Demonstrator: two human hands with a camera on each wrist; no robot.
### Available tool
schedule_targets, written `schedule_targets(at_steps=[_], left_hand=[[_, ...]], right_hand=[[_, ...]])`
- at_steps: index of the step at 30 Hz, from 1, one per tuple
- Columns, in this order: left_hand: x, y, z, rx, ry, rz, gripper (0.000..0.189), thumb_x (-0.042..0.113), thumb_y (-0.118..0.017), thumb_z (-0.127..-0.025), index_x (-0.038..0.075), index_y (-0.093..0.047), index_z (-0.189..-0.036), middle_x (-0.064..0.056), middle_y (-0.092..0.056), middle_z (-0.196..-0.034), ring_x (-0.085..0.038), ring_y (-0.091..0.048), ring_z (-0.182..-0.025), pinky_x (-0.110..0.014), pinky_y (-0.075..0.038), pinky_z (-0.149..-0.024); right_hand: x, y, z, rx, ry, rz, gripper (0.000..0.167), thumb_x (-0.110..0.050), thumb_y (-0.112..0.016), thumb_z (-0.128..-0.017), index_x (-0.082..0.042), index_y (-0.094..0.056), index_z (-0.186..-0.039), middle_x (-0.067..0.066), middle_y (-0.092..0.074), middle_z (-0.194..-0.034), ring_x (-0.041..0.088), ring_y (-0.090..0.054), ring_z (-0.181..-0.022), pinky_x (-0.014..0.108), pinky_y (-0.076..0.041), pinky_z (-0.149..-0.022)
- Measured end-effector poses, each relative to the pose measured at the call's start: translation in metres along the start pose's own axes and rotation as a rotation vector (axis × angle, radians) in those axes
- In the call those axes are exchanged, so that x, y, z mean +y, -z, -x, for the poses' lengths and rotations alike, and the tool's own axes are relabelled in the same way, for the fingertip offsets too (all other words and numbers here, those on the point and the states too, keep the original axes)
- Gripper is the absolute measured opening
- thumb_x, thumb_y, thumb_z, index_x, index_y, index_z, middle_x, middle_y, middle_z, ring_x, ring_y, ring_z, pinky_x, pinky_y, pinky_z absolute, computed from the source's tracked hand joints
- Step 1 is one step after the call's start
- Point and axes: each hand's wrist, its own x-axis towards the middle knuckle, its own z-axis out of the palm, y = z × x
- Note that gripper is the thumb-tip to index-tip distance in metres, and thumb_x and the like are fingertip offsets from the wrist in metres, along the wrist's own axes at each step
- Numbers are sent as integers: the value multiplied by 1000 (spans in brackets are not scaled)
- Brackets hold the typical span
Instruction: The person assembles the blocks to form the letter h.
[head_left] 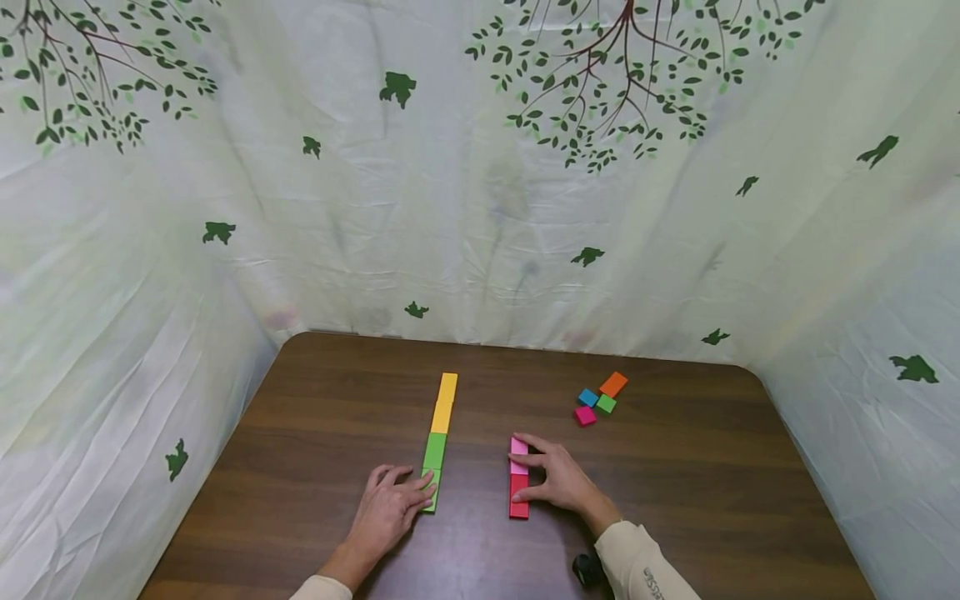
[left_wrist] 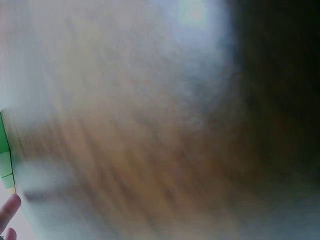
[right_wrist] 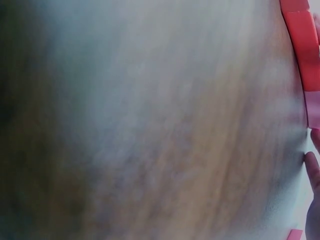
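Observation:
In the head view, two yellow blocks (head_left: 445, 402) and two green blocks (head_left: 434, 451) form a straight row running away from me. My left hand (head_left: 386, 510) rests at the near green block, its fingertips touching it. To the right, pink blocks (head_left: 519, 463) and a red block (head_left: 519, 506) make a shorter row. Over that row reaches my right hand (head_left: 561, 477), thumb on the red block and fingers extended across the pink ones. The left wrist view catches only fingertips (left_wrist: 9, 212) near green blocks; the right wrist view shows fingers (right_wrist: 312, 170) beside the pink end.
At the back right lie an orange block (head_left: 613, 384), a blue block (head_left: 588, 397), a small green block (head_left: 606, 404) and a magenta block (head_left: 585, 416). A black object (head_left: 587, 570) sits by the right sleeve. Leaf-patterned cloth (head_left: 480, 208) surrounds the brown table (head_left: 675, 467).

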Motion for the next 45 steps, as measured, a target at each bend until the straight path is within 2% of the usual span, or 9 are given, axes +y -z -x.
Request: schedule_targets(at_steps=[17,24,28,34,40,45], left_hand=[[-1,-1,1,-28,0,-43,23,24,-81,-71,22,-80,-94,6,-73,-106,-27,-64,-96,-48,-38,-87],[-2,-2,1,-23,-8,-48,24,25,-81,-70,22,-80,-94,6,-73,-105,-27,-64,-95,-47,-37,-87],[-2,-2,2,-15,-10,-44,25,25,-81,-70,22,-80,-94,6,-73,-105,-27,-64,-95,-47,-37,-87],[-2,-2,2,-1,-6,-19,26,23,-82,-69,20,-80,-94,5,-73,-105,-29,-64,-94,-48,-37,-86],[-2,-2,2,13,-5,-11,26,22,-83,-68,20,-80,-93,4,-73,-104,-29,-64,-93,-48,-37,-86],[-2,-2,2,13,-13,-21,26,22,-83,-68,20,-80,-93,5,-73,-103,-28,-65,-94,-47,-37,-86]], right_hand=[[2,1,1,-7,-18,-11,66,-48,-79,-75,-17,-62,-131,4,-41,-149,28,-38,-135,54,-31,-106],[2,0,1,15,5,-38,65,-47,-79,-75,-16,-63,-130,5,-41,-149,29,-38,-134,56,-33,-105],[5,1,2,86,11,-63,66,-47,-80,-74,-16,-64,-129,4,-40,-149,30,-37,-134,56,-35,-103],[16,12,3,230,-46,-71,61,-42,-83,-73,-15,-66,-125,4,-46,-145,29,-41,-131,55,-39,-101],[34,35,-1,316,-122,-45,58,-34,-84,-73,-11,-67,-124,8,-48,-143,32,-43,-129,56,-38,-101],[57,58,-5,379,-144,3,55,-30,-82,-76,-7,-66,-123,13,-50,-140,37,-46,-127,55,-40,-99]])
